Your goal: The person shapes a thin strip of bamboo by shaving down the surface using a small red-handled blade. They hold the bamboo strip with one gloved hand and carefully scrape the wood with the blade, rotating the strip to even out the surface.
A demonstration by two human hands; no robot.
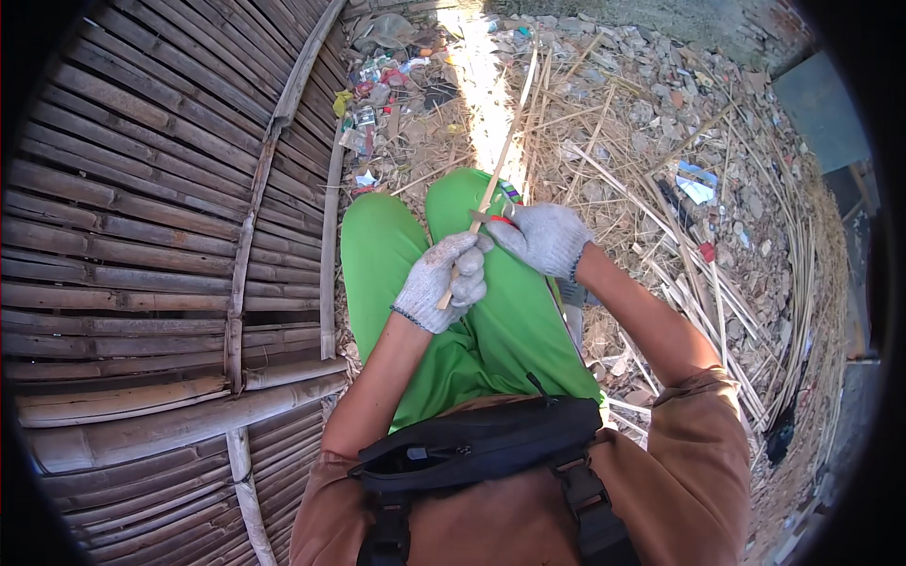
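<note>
A long, thin bamboo strip (508,149) slants up and away over my knees. Near its lower end my left hand (442,281), in a pale knitted glove, is wrapped round it, and a short stub pokes out below the fingers. My right hand (545,241), also gloved, grips a small knife (502,221) with a red handle. The knife's short blade lies against the strip just above my left hand. Part of the handle is hidden in the right glove. Both hands are over my green trousers (505,325).
To the left stands a bamboo slat wall (151,203). Split bamboo strips (689,255) lie over rubble and shavings on the right. Plastic litter (377,90) gathers at the far left of the ground. A black waist bag (491,443) sits across my lap.
</note>
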